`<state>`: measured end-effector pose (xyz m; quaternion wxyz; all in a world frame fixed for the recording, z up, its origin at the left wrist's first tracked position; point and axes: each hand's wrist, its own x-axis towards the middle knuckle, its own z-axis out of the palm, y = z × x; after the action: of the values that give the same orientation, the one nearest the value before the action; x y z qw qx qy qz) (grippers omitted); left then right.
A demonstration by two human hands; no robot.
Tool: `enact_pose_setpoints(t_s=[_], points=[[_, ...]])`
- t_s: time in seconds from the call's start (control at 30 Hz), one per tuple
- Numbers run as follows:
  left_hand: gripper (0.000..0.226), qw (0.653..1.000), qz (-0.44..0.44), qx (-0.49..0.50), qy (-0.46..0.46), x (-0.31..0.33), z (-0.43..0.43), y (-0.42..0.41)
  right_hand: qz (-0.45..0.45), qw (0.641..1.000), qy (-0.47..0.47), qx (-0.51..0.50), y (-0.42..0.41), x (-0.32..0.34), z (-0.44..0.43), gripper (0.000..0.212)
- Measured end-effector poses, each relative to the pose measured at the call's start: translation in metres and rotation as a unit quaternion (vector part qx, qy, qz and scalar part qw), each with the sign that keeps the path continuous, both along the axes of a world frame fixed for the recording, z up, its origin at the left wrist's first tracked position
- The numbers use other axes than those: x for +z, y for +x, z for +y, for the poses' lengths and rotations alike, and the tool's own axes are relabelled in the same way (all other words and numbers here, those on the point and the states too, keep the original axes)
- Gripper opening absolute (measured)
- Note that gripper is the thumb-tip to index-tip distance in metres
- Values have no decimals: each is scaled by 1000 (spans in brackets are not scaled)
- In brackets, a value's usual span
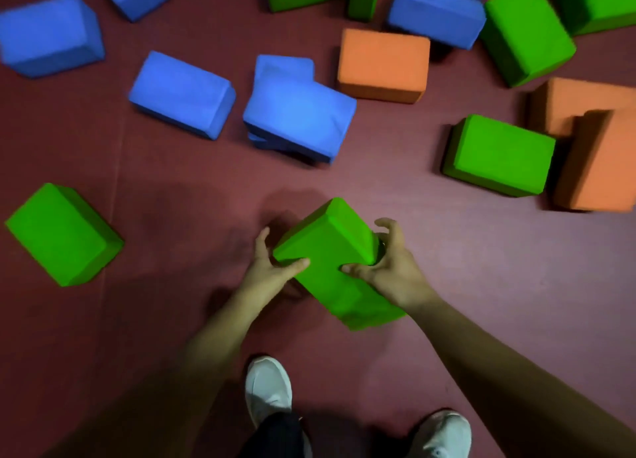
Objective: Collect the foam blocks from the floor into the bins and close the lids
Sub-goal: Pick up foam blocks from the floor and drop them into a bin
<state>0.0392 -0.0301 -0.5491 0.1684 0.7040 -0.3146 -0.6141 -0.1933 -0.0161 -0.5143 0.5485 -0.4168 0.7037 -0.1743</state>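
A long green foam block (330, 251) lies slanted on the dark red floor (179, 196) just in front of my feet. My left hand (272, 268) grips its left side, thumb on top and fingers curled round the edge. My right hand (392, 268) grips its right side, thumb across the top and fingers curled round the far edge. Several more foam blocks lie around: a green one (62, 233) at the left, blue ones (182, 94) (299, 113) ahead, an orange one (383, 65) and a green one (499, 154) to the right. No bin is in view.
More blue blocks (48, 34), green blocks (526, 34) and orange blocks (602, 158) crowd the back and right edge. My two white shoes (268, 385) (444, 433) stand at the bottom. Bare floor lies to the lower left and lower right.
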Motion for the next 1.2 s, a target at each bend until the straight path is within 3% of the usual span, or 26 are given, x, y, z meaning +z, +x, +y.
enact_pose_setpoints(t_s=[0.07, 0.13, 0.27, 0.37, 0.47, 0.57, 0.63, 0.73, 0.87, 0.9, 1.0, 1.03, 1.13, 1.2], points=[[126, 990, -27, -128, -46, 52, -30, 31, 16, 998, -19, 58, 20, 48, -25, 87], [116, 971, -21, -226, -80, 106, -67, 52, 16, 996, -31, 87, 42, 91, -54, 79], [112, 942, -90, -302, -115, 183, -137, 92, -24, 991, -50, 123, 79, 158, -119, 70], [88, 970, -83, -207, -98, 209, -174, 116, -67, 993, -50, 80, 89, 170, -164, 70], [76, 979, -116, -71, -154, 197, -194, 126, 15, 997, -63, -31, 79, 137, -208, 55], [84, 966, -173, 48, -189, 164, -208, 124, 71, 993, 2, -94, 64, 76, -247, 55], [81, 949, -228, 70, -205, 134, -220, 122, 94, 990, 49, -91, 57, 31, -267, 59], [86, 927, -288, 67, -231, 92, -242, 107, 119, 986, 93, -65, 53, -33, -298, 46], [100, 910, -322, 105, -237, 60, -270, 91, 188, 965, 173, -53, 47, -105, -317, 88], [99, 905, -328, 123, -241, 56, -275, 92, 172, 964, 182, -87, 47, -114, -319, 87], [89, 896, -336, 131, -257, 57, -285, 94, 35, 964, 168, -206, 42, -126, -315, 53], [86, 896, -343, 120, -256, 61, -286, 91, 6, 962, 165, -219, 40, -122, -313, 51], [85, 896, -364, 115, -225, 79, -293, 82, -30, 961, 138, -239, 40, -85, -315, 79], [84, 897, -367, 136, -205, 108, -299, 79, -1, 966, 86, -242, 43, -36, -325, 83]])
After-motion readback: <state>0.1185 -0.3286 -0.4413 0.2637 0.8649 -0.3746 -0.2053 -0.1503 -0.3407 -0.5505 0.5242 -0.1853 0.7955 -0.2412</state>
